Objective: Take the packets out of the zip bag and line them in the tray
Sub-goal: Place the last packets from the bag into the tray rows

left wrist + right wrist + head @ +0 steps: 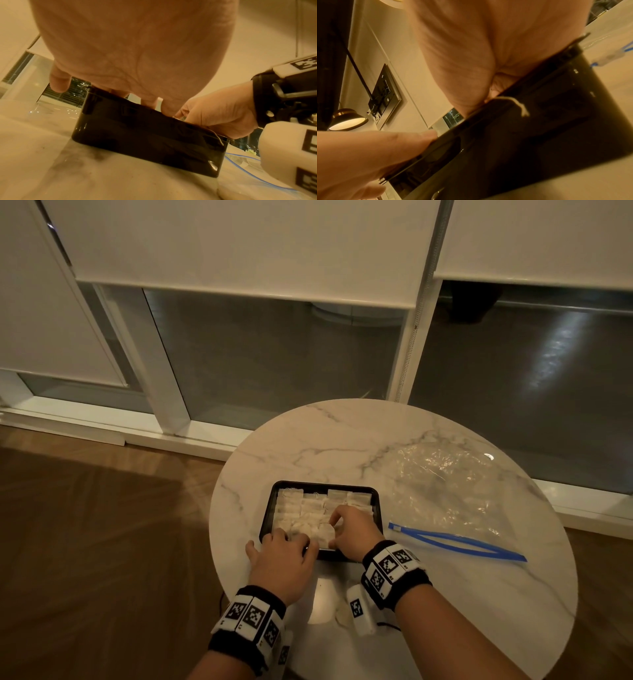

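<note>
Left hand (278, 556) rests fingers on the tray's (375, 501) near-left rim; right hand (352, 531) pinches a packet (325, 535) at the near row. Zip bag (445, 491) lies right, looking empty. Seat it flush, tuck its string (217, 136).

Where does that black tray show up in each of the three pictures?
Head view: the black tray sits lower centre on the marble table, both hands over its near edge.
Left wrist view: its glossy side wall fills the centre.
Right wrist view: its wall runs diagonally across the lower right.
Shared landmark: the zip bag's blue strip.
</note>
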Demonstrator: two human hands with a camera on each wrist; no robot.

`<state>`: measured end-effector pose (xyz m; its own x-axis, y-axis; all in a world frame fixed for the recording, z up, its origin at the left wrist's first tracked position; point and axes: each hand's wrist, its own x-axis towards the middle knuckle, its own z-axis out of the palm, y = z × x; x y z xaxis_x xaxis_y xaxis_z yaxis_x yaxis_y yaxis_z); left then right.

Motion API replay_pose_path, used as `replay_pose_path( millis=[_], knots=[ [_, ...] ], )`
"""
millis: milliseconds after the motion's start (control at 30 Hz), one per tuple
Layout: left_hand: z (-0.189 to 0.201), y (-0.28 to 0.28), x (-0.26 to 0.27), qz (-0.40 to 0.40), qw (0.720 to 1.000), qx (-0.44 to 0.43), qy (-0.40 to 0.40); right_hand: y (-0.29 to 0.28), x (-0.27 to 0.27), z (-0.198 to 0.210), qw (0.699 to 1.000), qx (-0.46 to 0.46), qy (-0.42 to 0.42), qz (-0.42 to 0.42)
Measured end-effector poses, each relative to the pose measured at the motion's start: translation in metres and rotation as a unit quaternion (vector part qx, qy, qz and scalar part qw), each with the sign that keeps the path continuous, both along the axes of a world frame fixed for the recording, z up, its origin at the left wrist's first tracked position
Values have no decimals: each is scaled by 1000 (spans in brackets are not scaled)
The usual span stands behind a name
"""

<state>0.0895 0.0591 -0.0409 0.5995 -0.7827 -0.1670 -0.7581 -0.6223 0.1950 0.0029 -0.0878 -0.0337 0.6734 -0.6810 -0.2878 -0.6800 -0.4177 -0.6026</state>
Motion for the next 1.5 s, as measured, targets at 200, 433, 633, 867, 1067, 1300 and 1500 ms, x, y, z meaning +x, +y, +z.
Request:
replay_pose_path(
  millis=[200, 433, 633, 867, 1067, 1300, 1500],
  knots=[
    [-6, 0, 2, -19, 999, 27, -26, 1, 2, -5, 1000, 3, -12, -8],
    [-4, 0, 4, -17, 999, 35, -28, 2, -1, -6, 998, -9, -59, -24],
    [0, 0, 0, 7, 1000, 1, -26, 4, -29, 13, 975, -19, -194, -109],
    [6, -7, -10, -58, 996, -46, -44, -22, -83, 18, 939, 15, -258, -226],
    [3, -13, -14, -103, 994, 13, -44, -26, -101, 0, 974, 69, -110, -184],
    [-4, -13, -10, -131, 989, 27, -70, -9, -99, -3, 994, 91, 44, -45],
    [-8, -13, -10, -131, 989, -1, -66, 1, -94, -4, 991, 63, 116, 1]
  ],
)
